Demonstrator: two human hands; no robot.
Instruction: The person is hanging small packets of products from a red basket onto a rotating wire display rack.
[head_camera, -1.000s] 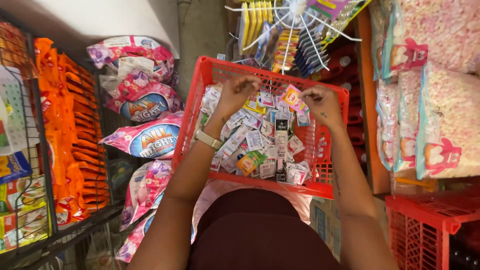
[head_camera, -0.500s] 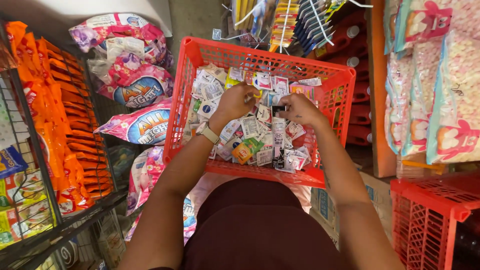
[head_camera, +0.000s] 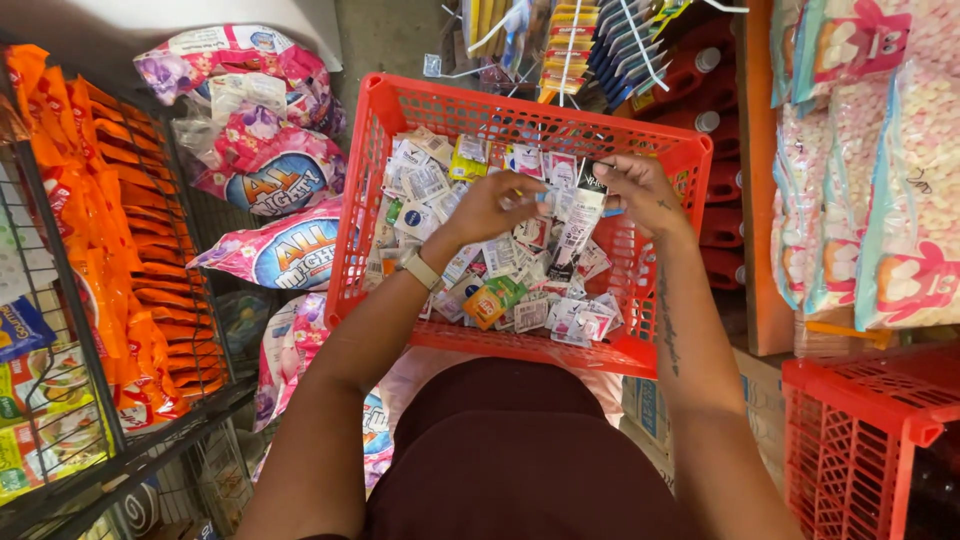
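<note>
A red plastic basket (head_camera: 392, 110) sits in front of me, filled with several small sachets (head_camera: 505, 295) in white, green and orange. My left hand (head_camera: 492, 205), with a watch on the wrist, hovers over the middle of the pile and pinches a small sachet. My right hand (head_camera: 640, 190) is beside it over the basket's right half, holding the top of a strip of white and dark sachets (head_camera: 578, 228) that hangs down toward the pile. Both hands are close together, above the sachets.
Large pink and white bags (head_camera: 270, 170) are piled left of the basket. A wire rack (head_camera: 60, 300) holds orange packets at far left. Marshmallow bags (head_camera: 900, 160) hang at right, another red crate (head_camera: 860, 430) stands lower right, and hanging goods (head_camera: 590, 40) sit behind.
The hands moved from the far rim of the basket toward its middle. They came together, and a strip of sachets is now lifted between them.
</note>
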